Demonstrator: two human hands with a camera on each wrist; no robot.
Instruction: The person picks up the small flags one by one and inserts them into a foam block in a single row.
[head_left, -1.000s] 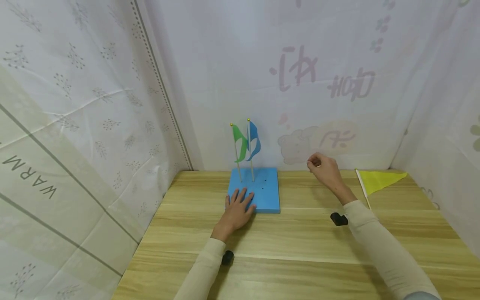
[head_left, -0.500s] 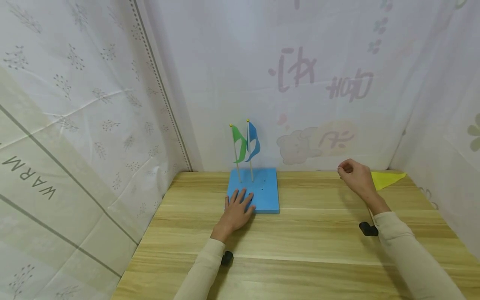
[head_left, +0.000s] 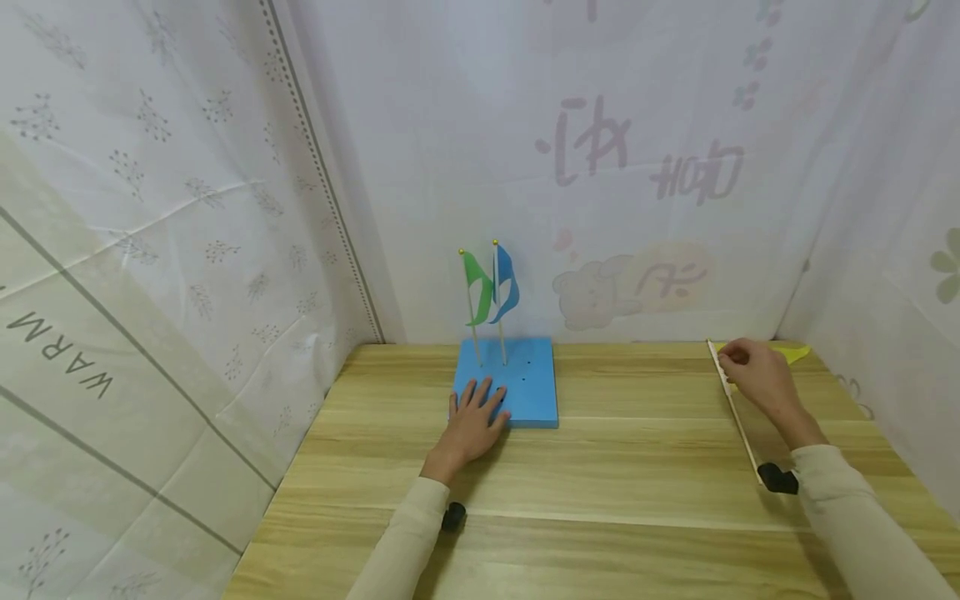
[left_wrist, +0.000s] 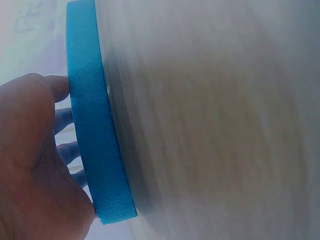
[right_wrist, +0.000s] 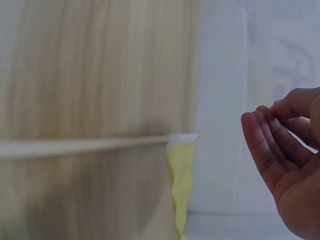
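Observation:
A blue square board (head_left: pixel 536 396) with small holes lies on the table. Across its front left part rests my left hand (head_left: pixel 468 432), fingers spread; the left wrist view shows the board's thick edge (left_wrist: pixel 95 120) beside the fingers. A green flag (head_left: pixel 477 287) and a blue flag (head_left: pixel 507 283) stand upright in the board's back holes, each with a gold bead on top. At the right, a yellow pennant (head_left: pixel 793 354) lies on the table, partly hidden by my right hand (head_left: pixel 761 379). In the right wrist view this hand's bent fingers (right_wrist: pixel 270 145) are apart from the pole (right_wrist: pixel 100 144).
The wood-grain table (head_left: pixel 615 483) ends at a printed white curtain (head_left: pixel 637 208) at the back, with more curtain on both sides. Black wrist cameras sit under the left cuff (head_left: pixel 453 517) and the right cuff (head_left: pixel 778 479).
My right hand has moved right from beside the board to over the yellow pennant's pole. My left hand stays on the board, and both standing flags stay in place.

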